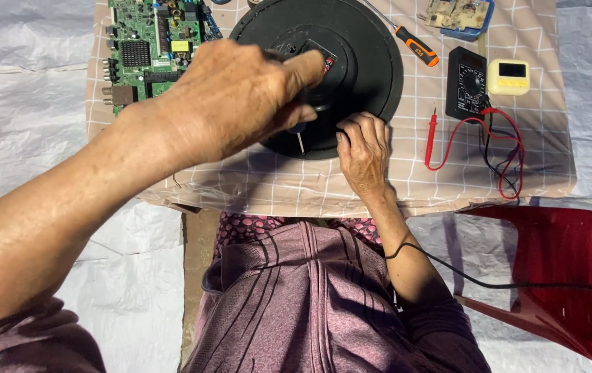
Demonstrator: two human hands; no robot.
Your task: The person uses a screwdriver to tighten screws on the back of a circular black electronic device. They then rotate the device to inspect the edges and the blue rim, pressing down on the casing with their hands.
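checkered tablecloth (pixel 448 179); left hand (pixel 233 97) pinching hub of black disc (pixel 372 62); right hand (pixel 363 148) curled on its rim.

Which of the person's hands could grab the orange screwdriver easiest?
Probably the right hand. It rests on the near rim of the black round disc, on the same side as the orange screwdriver. The left hand is busy over the disc's middle, farther away.

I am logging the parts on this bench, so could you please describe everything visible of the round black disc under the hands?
The round black disc lies flat on the checked cloth, beside a green circuit board. It looks like matte black plastic, with a raised hub at its centre. The left hand covers the hub, fingers on a small dark part there; the right hand rests on its near rim. A thin metal pin shows at that edge.
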